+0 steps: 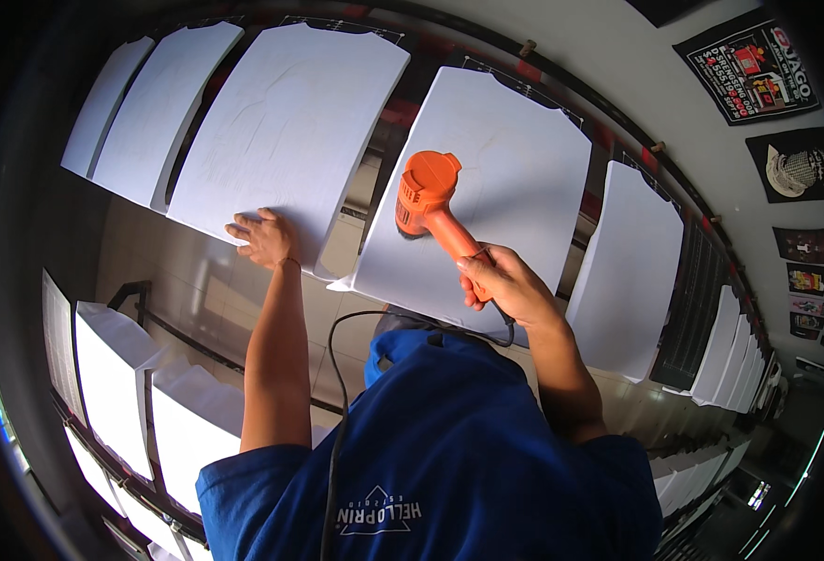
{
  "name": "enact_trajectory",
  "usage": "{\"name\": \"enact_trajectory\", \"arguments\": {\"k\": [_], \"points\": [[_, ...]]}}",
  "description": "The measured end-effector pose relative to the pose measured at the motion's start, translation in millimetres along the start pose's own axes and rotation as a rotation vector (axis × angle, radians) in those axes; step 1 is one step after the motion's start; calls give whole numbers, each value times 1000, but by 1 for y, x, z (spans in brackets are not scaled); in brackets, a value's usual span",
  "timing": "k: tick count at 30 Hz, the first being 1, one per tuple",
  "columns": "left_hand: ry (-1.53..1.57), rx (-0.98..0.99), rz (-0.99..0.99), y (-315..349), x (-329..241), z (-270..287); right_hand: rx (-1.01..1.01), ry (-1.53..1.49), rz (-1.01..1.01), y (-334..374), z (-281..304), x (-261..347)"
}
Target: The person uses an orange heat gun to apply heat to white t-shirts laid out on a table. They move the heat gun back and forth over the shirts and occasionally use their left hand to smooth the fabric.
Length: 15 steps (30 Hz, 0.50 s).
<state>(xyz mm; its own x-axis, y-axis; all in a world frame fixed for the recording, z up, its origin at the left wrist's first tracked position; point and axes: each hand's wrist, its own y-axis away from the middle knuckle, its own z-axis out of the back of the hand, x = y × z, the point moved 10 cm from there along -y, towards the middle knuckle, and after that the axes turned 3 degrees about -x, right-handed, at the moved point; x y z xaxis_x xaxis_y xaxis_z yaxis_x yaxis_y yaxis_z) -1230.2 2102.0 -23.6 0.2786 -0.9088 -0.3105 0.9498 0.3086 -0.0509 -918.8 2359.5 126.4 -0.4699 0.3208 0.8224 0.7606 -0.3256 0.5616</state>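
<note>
My right hand (pixel 505 283) is closed around the handle of an orange heat gun (pixel 444 210), whose dark cord runs from the base of the handle. The gun's head is over a board covered in white cloth (pixel 515 140); whether it touches the cloth I cannot tell. My left hand (pixel 265 238) has its fingers spread on the near edge of the neighbouring white-covered board (pixel 286 122), holding nothing. Creases show in the cloth of that board.
More white-covered boards (pixel 167 103) stand at the left, and others (pixel 627 271) curve away to the right. Behind me at the lower left is another row (pixel 113 383). The black cord (pixel 332 351) loops past my blue shirt. Posters (pixel 751 67) hang on the grey wall.
</note>
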Motion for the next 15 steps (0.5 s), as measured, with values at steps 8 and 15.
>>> {"name": "enact_trajectory", "arguments": {"k": [8,15], "points": [[48,7,13,2,-2,4,17,13,-45,9,-3,-6],[57,-2,3,4,-6,8,-125,25,59,2,19,-3]]}}
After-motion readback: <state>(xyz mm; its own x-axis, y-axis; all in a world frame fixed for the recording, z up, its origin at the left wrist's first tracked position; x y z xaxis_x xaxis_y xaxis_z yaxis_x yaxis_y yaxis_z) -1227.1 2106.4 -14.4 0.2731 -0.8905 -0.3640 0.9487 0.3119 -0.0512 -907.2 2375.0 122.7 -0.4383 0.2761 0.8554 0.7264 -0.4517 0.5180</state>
